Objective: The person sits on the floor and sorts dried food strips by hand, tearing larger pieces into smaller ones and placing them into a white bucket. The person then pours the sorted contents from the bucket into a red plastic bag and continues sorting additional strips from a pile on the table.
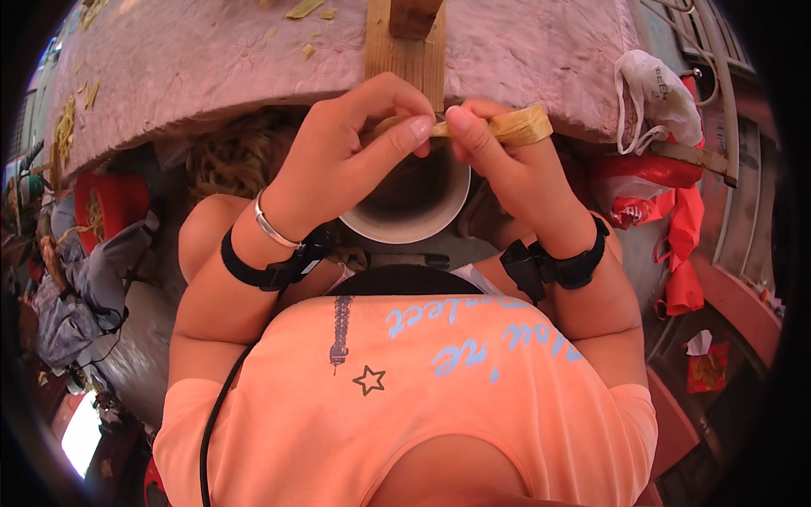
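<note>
Both hands pinch one yellowish strip [521, 125] that looks like dried plant fibre or leaf. My left hand [364, 142] grips its left part between thumb and curled fingers, which hide most of that end. Close beside it, my right hand [507, 149] pinches the strip near its middle. The right end folds back in a flat loop above the right hand's knuckles. Beneath both hands, a round pale-rimmed container [405, 231] sits between my knees; its inside is dark, and the contents cannot be made out.
Ahead, a pink quilted cloth [253, 57] covers a table, with a wooden board [405, 63] and upright block [413, 16]. Fibre scraps [304, 9] lie there. A red bucket [111, 203] stands left, near another person's clothed leg [120, 266]. White [662, 95] and red bags [684, 253] hang right.
</note>
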Motion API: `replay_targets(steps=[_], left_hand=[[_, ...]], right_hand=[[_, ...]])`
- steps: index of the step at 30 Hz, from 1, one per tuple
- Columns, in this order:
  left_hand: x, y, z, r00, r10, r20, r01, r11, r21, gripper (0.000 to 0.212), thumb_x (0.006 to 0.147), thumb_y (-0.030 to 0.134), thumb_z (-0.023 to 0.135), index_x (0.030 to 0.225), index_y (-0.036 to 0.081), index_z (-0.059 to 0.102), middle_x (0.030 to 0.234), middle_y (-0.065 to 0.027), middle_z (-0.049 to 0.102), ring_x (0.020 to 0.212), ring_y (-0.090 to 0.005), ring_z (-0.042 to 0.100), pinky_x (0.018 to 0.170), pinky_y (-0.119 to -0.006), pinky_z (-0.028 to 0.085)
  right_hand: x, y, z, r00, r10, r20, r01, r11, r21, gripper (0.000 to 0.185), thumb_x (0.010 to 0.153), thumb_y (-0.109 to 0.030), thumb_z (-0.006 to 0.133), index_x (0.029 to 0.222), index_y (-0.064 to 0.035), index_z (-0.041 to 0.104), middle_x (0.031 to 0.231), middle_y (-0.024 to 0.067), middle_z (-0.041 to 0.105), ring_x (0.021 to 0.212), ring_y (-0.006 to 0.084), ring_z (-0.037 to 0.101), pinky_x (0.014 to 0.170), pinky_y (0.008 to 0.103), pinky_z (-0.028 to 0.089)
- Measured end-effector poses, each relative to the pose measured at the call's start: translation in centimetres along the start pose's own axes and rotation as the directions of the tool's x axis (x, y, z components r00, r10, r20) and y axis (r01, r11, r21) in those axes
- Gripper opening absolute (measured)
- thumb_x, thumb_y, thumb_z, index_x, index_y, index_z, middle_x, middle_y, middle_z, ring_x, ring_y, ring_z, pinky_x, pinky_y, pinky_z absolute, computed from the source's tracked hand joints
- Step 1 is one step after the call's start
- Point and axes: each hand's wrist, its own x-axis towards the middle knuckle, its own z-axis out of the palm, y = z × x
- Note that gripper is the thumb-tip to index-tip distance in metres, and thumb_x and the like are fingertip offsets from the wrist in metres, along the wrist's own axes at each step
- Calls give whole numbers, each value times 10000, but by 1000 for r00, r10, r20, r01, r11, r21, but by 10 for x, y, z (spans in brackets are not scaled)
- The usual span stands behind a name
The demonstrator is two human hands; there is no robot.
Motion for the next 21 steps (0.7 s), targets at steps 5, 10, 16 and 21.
replay_targets(steps=[5, 10, 16, 21], left_hand=[[-5, -1, -11, 995, -64, -79, 63, 998, -21, 125, 914, 113, 685, 971, 24, 618, 827, 16, 640, 730, -20, 536, 656, -179, 436], [-11, 7, -25, 980, -62, -187, 71, 997, 43, 113, 883, 87, 690, 936, 13, 624, 815, 8, 636, 714, -18, 545, 632, -172, 430], [-7, 3, -39, 969, 2, -245, 1, 1000, 10, 174, 865, 46, 690, 1010, 15, 598, 907, -14, 641, 739, -43, 583, 686, -200, 484], [-6, 13, -15, 997, -5, -76, -26, 918, -396, 427, 874, -11, 651, 1244, 11, 440, 1052, -66, 592, 797, -87, 606, 713, -244, 530]], right_hand=[[-1, -5, 4, 994, 54, -94, -37, 984, 174, 333, 1003, -282, 587, 780, -37, 622, 677, -49, 529, 629, 36, 444, 544, 211, 343], [0, -2, 8, 989, 42, -139, -4, 965, 261, 332, 1001, -279, 591, 780, -33, 614, 660, -53, 515, 584, 28, 436, 522, 192, 335], [4, 8, 20, 976, 213, -41, -177, 892, 416, 350, 1004, -303, 579, 771, -44, 611, 635, -47, 523, 551, 39, 449, 510, 196, 352], [0, -9, 11, 629, 534, 564, -591, 801, -99, 506, 965, -461, 572, 709, -27, 623, 573, 23, 578, 485, 105, 534, 485, 234, 399]])
